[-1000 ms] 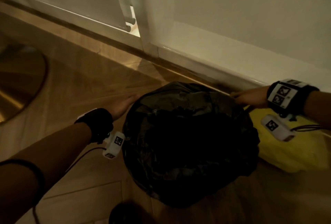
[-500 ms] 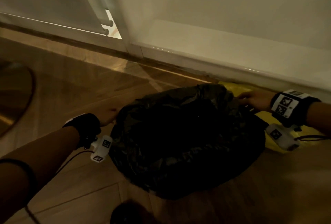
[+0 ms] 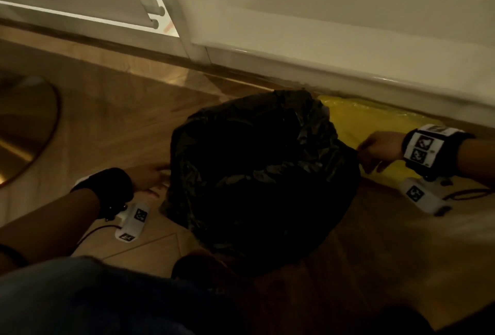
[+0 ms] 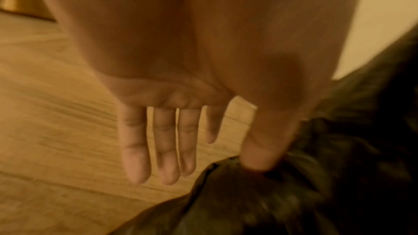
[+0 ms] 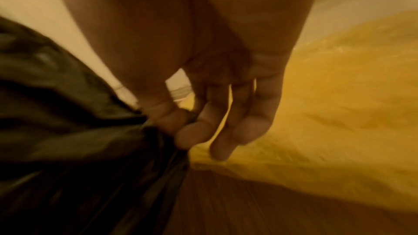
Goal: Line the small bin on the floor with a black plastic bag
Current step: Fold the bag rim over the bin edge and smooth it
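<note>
We are pinching the black bag (image 3: 257, 174) with the right hand (image 3: 377, 149), left hand (image 3: 150, 176) flat-fingered beside it, best tugging evenly downward.

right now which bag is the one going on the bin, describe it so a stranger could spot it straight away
Start at the white skirting board along the wall, then drop to the wooden floor just below it. The crumpled black plastic bag sits there between the left hand and the right hand. Unlike the flat yellow plastic bag beside it, it is dark, glossy and bulges up.
</note>
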Demonstrator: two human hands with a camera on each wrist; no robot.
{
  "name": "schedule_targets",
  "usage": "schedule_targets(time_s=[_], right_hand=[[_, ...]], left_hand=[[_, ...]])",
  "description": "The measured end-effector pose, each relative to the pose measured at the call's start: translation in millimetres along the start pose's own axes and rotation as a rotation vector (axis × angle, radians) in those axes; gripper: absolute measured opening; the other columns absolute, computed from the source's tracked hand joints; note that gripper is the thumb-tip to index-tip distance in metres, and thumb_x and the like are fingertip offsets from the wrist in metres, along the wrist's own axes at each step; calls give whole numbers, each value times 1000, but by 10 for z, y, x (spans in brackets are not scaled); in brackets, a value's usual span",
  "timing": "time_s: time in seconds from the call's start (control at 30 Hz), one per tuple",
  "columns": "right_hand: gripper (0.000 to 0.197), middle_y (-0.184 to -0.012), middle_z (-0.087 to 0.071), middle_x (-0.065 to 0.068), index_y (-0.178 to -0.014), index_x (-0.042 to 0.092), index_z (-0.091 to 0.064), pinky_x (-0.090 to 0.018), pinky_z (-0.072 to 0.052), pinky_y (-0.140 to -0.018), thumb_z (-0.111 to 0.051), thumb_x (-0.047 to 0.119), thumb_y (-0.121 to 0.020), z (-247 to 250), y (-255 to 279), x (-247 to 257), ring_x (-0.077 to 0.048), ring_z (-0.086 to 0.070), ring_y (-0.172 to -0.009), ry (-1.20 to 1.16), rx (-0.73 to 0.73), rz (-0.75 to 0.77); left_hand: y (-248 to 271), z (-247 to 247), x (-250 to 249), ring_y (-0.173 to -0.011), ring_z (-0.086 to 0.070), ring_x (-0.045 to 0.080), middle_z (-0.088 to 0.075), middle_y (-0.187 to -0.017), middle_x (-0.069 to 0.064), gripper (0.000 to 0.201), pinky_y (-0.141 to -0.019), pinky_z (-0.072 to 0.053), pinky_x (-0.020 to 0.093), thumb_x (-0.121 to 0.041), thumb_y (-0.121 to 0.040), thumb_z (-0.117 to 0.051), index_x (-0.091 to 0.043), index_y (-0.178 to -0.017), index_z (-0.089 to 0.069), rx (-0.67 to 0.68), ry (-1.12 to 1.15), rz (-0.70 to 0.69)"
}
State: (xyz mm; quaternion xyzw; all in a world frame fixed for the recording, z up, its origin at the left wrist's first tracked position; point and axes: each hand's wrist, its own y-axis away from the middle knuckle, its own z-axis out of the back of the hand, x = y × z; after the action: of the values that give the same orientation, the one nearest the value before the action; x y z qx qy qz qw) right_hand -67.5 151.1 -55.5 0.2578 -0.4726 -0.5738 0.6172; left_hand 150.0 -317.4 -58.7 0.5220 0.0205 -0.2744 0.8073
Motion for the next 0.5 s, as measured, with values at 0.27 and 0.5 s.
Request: schedule_targets(time_s=[0.27, 0.5], right_hand=[[26, -99, -69, -12, -115, 9, -50, -40, -56, -74, -54, 27, -97, 88, 148, 210, -30, -68, -85, -122, -28, 2], [36, -107, -65, -7, -117, 7, -56, -46, -54, -87, -56, 35, -94, -49, 553, 317, -29, -65, -96, -343, 60, -62]], left_hand=[[398, 501, -516, -95, -66, 32, -66, -115, 9, 24, -73, -51, 33, -23, -102, -55, -23, -125, -58, -191, -227, -273], [1209, 813, -1330, -80, -62, 14, -65, -112, 13, 32, -75, -51, 28, -24, -103, -52, -10, -131, -55, -332, -221, -449]])
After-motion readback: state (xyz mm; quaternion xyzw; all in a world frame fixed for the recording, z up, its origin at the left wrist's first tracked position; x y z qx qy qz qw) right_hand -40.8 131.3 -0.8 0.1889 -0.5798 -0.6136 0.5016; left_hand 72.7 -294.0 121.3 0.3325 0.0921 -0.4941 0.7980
